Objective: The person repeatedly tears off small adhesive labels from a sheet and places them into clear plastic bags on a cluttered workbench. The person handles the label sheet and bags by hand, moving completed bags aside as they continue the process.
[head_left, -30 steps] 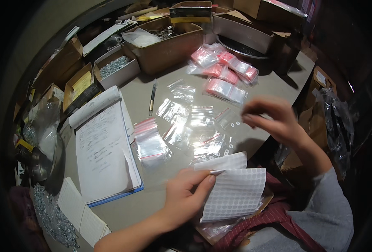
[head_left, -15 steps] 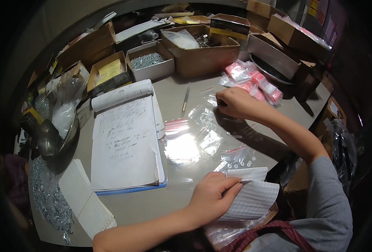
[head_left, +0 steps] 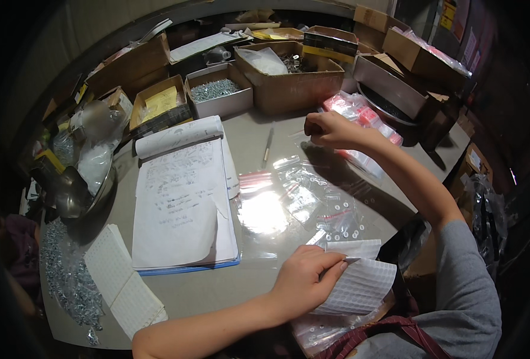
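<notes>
My left hand [head_left: 306, 276] pinches a white sheet of small stickers [head_left: 360, 287] between thumb and fingers near the table's front edge. Over the far right part of the table, my right hand [head_left: 330, 130] is curled closed; whatever its fingertips may hold is hidden. Just beyond it lies a pile of clear bags with red strips [head_left: 360, 110]. Between the two hands, several small zip bags [head_left: 301, 200] lie flat, some with small white rings [head_left: 345, 236] on or in them. A stack of empty-looking zip bags with red seals [head_left: 259, 203] reflects the light.
Left of the bags lies a written notepad [head_left: 175, 203] on a blue board, with a pen [head_left: 268, 146] beside it. A folded sticker sheet [head_left: 121, 281], loose screws [head_left: 67, 281] and a metal bowl [head_left: 100, 197] occupy the left. Boxes of hardware [head_left: 289, 84] line the back.
My right hand has risen slightly away from the small bags toward the red-striped pile. The notepad's lower right page corner has curled up. My left hand keeps its grip on the sticker sheet.
</notes>
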`<state>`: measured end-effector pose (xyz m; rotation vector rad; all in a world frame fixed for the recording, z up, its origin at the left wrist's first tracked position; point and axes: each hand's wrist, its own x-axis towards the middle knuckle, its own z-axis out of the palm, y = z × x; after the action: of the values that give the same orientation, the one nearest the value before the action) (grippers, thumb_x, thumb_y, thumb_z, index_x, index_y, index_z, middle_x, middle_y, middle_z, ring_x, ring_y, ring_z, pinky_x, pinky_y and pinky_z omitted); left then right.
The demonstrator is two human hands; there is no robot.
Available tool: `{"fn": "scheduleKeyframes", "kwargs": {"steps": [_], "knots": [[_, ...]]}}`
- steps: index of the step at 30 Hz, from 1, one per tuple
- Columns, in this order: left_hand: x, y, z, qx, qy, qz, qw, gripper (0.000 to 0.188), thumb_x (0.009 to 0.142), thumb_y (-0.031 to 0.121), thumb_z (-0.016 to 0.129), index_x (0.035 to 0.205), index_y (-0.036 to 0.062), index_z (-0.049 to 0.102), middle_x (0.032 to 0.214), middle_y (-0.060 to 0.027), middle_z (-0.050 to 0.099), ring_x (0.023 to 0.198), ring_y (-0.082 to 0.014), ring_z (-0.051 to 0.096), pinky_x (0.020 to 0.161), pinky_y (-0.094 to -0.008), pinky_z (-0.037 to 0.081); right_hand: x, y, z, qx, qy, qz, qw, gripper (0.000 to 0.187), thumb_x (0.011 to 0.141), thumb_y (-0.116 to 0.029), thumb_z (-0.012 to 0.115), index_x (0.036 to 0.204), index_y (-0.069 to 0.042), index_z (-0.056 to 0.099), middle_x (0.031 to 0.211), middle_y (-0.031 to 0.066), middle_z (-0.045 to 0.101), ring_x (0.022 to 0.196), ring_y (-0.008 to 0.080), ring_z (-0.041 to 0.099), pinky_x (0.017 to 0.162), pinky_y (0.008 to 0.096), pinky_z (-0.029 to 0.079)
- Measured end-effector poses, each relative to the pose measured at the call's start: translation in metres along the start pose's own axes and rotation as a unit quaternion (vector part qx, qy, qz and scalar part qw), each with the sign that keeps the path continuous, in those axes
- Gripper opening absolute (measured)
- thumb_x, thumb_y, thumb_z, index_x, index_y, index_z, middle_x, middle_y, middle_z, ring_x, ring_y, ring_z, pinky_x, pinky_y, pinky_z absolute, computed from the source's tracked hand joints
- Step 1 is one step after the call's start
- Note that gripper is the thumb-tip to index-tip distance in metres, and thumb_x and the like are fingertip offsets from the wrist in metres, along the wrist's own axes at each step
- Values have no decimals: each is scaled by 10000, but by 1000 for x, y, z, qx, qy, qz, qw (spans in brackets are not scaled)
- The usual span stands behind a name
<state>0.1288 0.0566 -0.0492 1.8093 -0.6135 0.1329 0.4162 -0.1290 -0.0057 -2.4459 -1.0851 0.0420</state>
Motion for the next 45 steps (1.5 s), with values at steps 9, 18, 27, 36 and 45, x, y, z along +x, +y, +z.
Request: {"fn": "scheduleKeyframes", "kwargs": {"steps": [9, 18, 27, 36, 45], "knots": [[-2, -5, 3, -3, 0, 8, 1000, 146, 925, 156, 718, 984, 28, 757, 839, -140, 724, 802, -320, 678, 799, -400, 510, 17, 5, 3, -167, -85, 104, 977, 290, 815, -148, 766, 1032, 12, 660, 984, 207, 706, 917, 341, 697, 791, 425, 539], [-3, -6, 4, 35, -6, 30, 999, 129, 924, 157, 708, 961, 45, 761, 780, -115, 702, 780, -289, 680, 1067, -449, 439, -30, -20, 9, 72, -42, -54, 995, 545, 938, -396, 723, 1359, -58, 651, 1444, 244, 544, 1325, 368, 552, 1099, 448, 451], [-6, 0, 4, 41, -50, 36, 997, 137, 937, 170, 707, 998, 64, 770, 738, -72, 670, 744, -239, 669, 1162, -498, 353, -148, -71, 43, 67, -37, -106, 991, 479, 1034, -319, 634, 1444, -75, 593, 1591, 222, 426, 1497, 391, 371, 1222, 488, 302], [-1, 10, -2, 53, -130, 86, 986, 131, 905, 101, 722, 1026, 79, 767, 804, -66, 704, 773, -220, 674, 1152, -511, 376, -156, -48, 42, 140, 82, -1, 987, 600, 1018, -397, 638, 1499, -58, 520, 1618, 227, 386, 1513, 386, 348, 1220, 461, 302], [-11, 24, 3, 68, -222, 308, 923, 170, 822, 115, 701, 967, 43, 755, 1169, -133, 753, 1054, -253, 722, 1073, -503, 462, -133, -64, 53, -18, -15, -122, 992, 931, 827, -717, 700, 1541, -154, 497, 1605, 229, 382, 1528, 452, 258, 1231, 673, 73]]}}
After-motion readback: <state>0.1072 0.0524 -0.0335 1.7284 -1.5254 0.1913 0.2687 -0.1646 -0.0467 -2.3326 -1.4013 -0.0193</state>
